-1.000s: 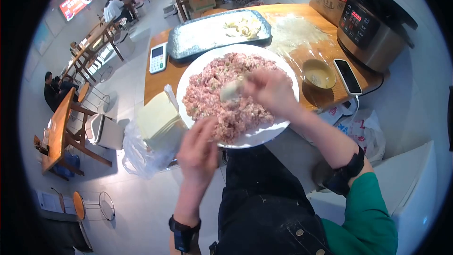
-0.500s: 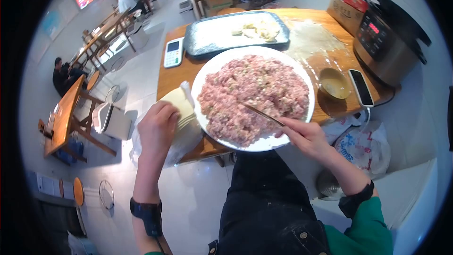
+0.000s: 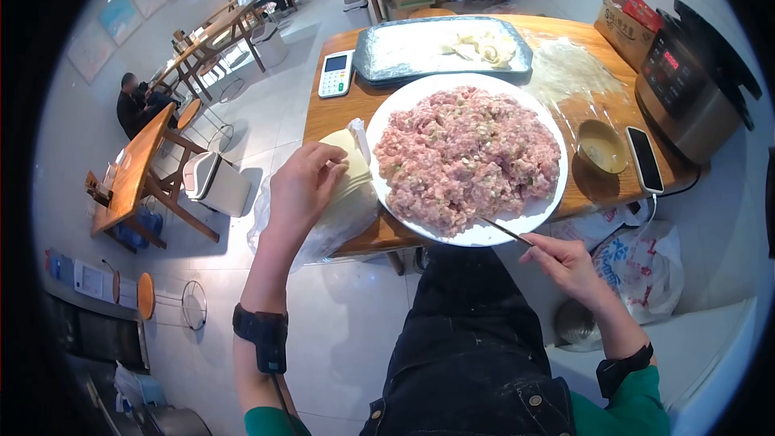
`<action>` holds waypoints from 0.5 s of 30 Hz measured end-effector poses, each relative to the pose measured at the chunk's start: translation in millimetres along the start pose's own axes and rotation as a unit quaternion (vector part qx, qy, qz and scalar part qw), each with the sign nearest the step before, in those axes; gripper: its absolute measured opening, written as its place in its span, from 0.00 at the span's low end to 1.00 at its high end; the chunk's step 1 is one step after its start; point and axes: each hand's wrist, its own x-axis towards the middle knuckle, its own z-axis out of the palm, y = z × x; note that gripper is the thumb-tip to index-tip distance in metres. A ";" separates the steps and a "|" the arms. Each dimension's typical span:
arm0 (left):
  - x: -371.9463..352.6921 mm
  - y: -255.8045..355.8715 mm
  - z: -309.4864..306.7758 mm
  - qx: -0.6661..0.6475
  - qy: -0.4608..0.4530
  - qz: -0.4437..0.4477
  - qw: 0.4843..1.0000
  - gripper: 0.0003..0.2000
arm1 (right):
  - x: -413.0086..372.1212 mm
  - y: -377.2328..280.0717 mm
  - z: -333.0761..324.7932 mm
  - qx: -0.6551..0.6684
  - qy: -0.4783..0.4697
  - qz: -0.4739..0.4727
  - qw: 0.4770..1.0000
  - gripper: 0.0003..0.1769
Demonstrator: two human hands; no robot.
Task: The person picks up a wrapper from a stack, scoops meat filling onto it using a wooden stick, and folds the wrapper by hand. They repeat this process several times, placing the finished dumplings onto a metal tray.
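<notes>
A large white plate (image 3: 384,198) heaped with pink minced meat (image 3: 468,157) flecked with green lies at the table's front edge. My right hand (image 3: 563,265) is closed round a thin stick-like tool (image 3: 507,231), whose far tip touches the meat's front edge. Left of the plate is a stack of pale yellow dough wrappers (image 3: 353,168) on a clear plastic bag (image 3: 343,226). My left hand (image 3: 304,186) is at the stack's left side, its fingers curled over the wrappers' edge; whether a wrapper is between the fingertips is unclear.
Behind the plate stands a dark-rimmed tray (image 3: 379,77) with pale dough pieces. A card terminal (image 3: 335,74), small bowl (image 3: 601,148), phone (image 3: 644,160), electric cooker (image 3: 686,89) and cardboard box (image 3: 624,31) surround it. Seated people (image 3: 144,103) are far left.
The view has shifted, moving the table rightward in frame. The tool has drawn back from the middle of the meat to its front edge. My left hand's fingers have loosened slightly near the wrappers.
</notes>
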 end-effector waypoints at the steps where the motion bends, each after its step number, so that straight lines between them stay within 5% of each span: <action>1: -0.3 1.9 -0.5 0.022 0.006 0.035 0.999 0.04 | -0.4 -0.2 0.2 0.000 0.000 0.000 1.000 0.16; 8: 5.5 7.4 1.9 0.124 0.004 0.133 0.983 0.03 | 0.1 -2.2 6.1 -0.019 -0.012 -0.026 0.999 0.16; 15: 17.0 -0.4 4.8 0.152 -0.046 0.080 0.984 0.04 | -4.6 1.5 7.5 -0.030 -0.013 -0.045 0.998 0.16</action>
